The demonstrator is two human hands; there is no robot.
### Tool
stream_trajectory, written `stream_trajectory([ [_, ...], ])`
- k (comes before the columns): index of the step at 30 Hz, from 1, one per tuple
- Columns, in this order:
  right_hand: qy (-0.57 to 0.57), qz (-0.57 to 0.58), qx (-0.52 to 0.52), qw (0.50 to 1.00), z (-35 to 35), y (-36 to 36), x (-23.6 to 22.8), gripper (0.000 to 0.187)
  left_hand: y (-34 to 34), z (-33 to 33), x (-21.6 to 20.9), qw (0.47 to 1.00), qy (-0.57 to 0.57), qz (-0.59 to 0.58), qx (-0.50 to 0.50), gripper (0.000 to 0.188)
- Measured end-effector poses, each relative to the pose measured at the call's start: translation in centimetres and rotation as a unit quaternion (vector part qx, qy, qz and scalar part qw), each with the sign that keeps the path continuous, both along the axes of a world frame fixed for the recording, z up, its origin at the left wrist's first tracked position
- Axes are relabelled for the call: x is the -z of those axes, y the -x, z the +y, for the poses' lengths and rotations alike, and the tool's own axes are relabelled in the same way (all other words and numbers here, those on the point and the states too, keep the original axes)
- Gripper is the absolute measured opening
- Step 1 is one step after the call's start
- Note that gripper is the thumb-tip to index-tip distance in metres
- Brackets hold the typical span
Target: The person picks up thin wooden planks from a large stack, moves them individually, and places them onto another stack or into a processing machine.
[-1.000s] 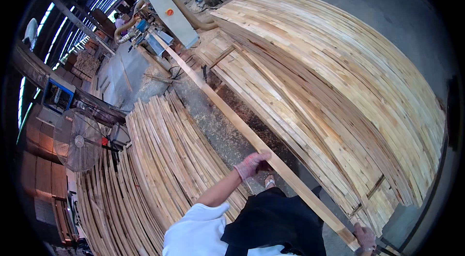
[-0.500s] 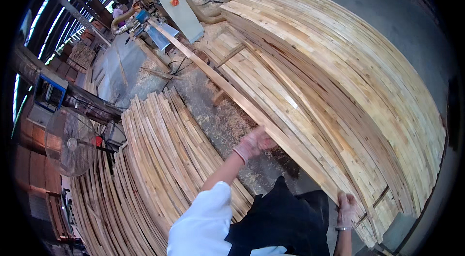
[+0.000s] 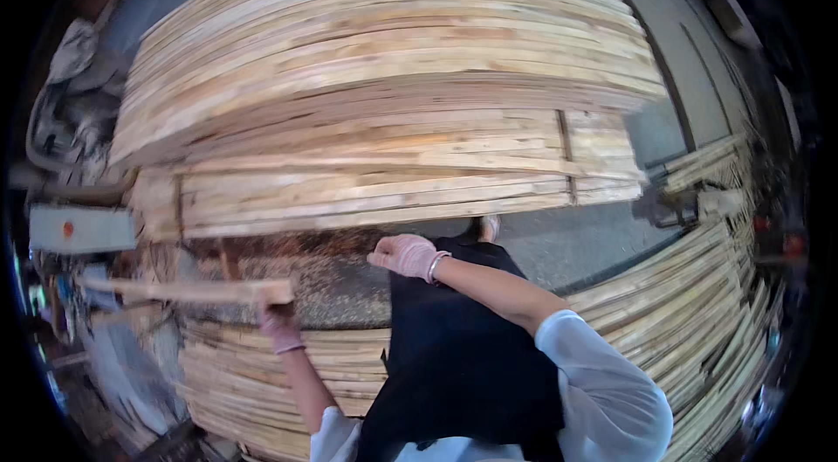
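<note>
Board [image 3: 201, 291] stays clamped in the left hand [image 3: 280, 327], while the right hand [image 3: 408, 256] has let go, its grip loosely apart.

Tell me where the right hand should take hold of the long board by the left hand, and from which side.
Probably the long board is best gripped at its right-hand end, coming from the right: its end face is exposed toward the right hand. Its narrow, straight shape suits a grip across it, clear of the left hand just below.
</note>
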State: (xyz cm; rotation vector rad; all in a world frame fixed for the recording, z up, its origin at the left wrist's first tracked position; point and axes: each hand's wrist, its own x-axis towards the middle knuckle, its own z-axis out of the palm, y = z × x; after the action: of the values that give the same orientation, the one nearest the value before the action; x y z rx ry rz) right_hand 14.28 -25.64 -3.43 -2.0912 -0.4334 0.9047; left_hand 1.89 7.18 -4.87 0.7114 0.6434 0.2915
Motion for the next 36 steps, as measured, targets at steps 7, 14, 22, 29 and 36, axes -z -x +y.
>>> stream_trajectory([
  [7, 0.223, 0.135, 0.053, 0.964, -17.3, -3.4, 10.6, 0.046, -1.0, -8.4, -3.5, 0.972, 0.088, 0.118, -0.183, 0.063],
  [14, 0.474, -0.027, 0.149, 0.867, -38.4, -8.5, 27.9, 0.035, -0.2, -24.0, 2.9, 0.895, 0.197, 0.397, -0.048, 0.058],
  [22, 0.516, -0.057, 0.062, 0.853, -47.9, -13.8, 28.4, 0.016, -3.2, -26.7, -0.3, 0.94, 0.131, 0.314, 0.009, 0.04],
  [29, 0.495, -0.11, -0.151, 0.849, -46.4, -8.0, 19.9, 0.024, -3.2, -23.2, 2.8, 0.932, 0.175, 0.314, 0.056, 0.039],
  [36, 0.435, -0.057, -0.107, 0.892, -38.7, 5.6, 2.1, 0.04, -5.0, -22.2, 8.7, 0.927, 0.224, 0.257, 0.157, 0.052],
])
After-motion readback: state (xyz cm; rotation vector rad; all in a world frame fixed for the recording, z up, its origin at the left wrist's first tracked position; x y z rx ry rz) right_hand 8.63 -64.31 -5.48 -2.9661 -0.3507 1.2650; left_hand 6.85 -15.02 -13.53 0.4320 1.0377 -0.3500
